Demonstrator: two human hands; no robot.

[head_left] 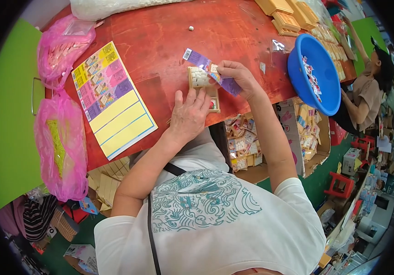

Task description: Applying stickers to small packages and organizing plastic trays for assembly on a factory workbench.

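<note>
My right hand (239, 79) pinches a purple printed label strip (198, 59) and holds it slanted above a small wooden box. The box (218, 104) lies near the table's front edge. White cubes (199, 77) fill its far part, and a small red and green piece (212, 104) shows in the near part. My left hand (189, 112) rests across the box's near part with its fingers stretched out, hiding some of it. To the left lies a label sheet (116, 103), its far half with yellow, pink and purple labels, its near half bare yellow backing.
A blue basin (320, 73) with small packets stands at the right edge. Pink bags (62, 146) hang at the left. One loose white cube (191, 28) lies farther back. Wooden boxes (288, 20) are stacked far right, where another person (366, 87) works. Cartons (252, 172) stand below.
</note>
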